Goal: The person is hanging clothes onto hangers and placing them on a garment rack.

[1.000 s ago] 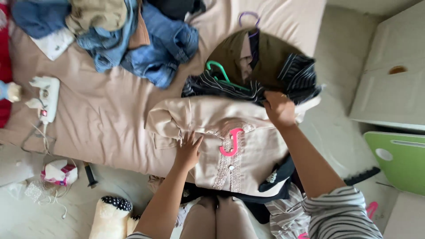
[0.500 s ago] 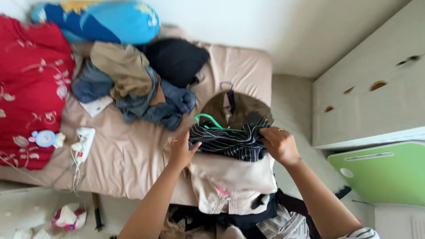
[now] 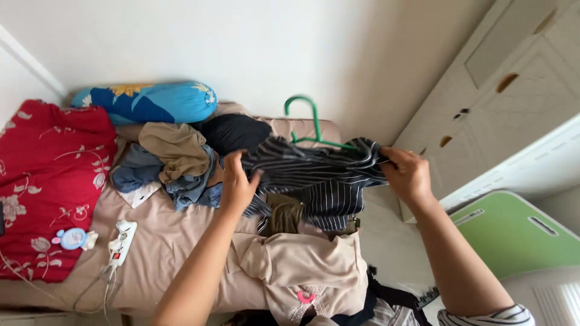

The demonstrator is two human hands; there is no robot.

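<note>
I hold a dark striped shirt (image 3: 314, 178) up above the bed by its two shoulders. It hangs on a green hanger (image 3: 309, 124) whose hook points up. My left hand (image 3: 237, 184) grips the left shoulder and my right hand (image 3: 409, 175) grips the right one. Under the shirt an olive garment (image 3: 285, 215) lies on the bed. Nearer to me lies a beige blouse (image 3: 305, 268) on a pink hanger (image 3: 306, 296).
A heap of jeans and tops (image 3: 181, 157) sits on the beige mattress (image 3: 157, 241), with a blue bolster (image 3: 145, 101) behind and a red blanket (image 3: 51, 175) at left. A white power strip (image 3: 122, 240) lies near the edge. White drawers (image 3: 513, 108) and a green board (image 3: 513, 232) stand at right.
Both hands took hold of the striped shirt and lifted it off the pile, so its green hanger now stands upright. The view tilted up toward the wall.
</note>
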